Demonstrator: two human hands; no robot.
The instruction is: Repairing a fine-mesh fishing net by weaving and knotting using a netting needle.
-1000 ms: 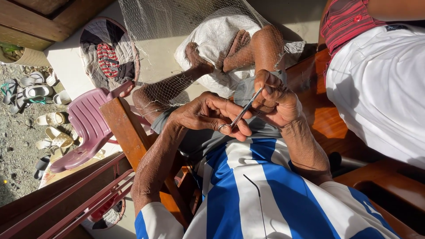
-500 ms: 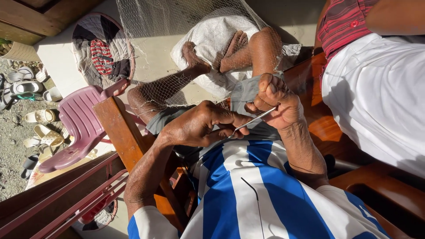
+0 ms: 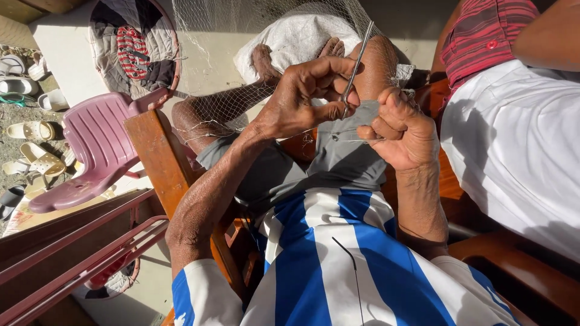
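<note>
Metal needle [image 3: 356, 60] | pinched in left grip [image 3: 305, 96] | right grip [image 3: 402, 130] clutching net [image 3: 241, 36]

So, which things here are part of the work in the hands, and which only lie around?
In the work:
- left hand, holding thin netting needle
- right hand, pinching fine net

Lying about:
- pink plastic chair
- sandals on the ground
- white sack
- basket of clothes

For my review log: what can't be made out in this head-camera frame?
- Lower end of the netting needle: hidden inside the left hand.
- Thread at the right hand: too thin to trace.
- Fishing net: cut off by the top edge.
- Person in the white garment: cut off by the right edge.
</note>
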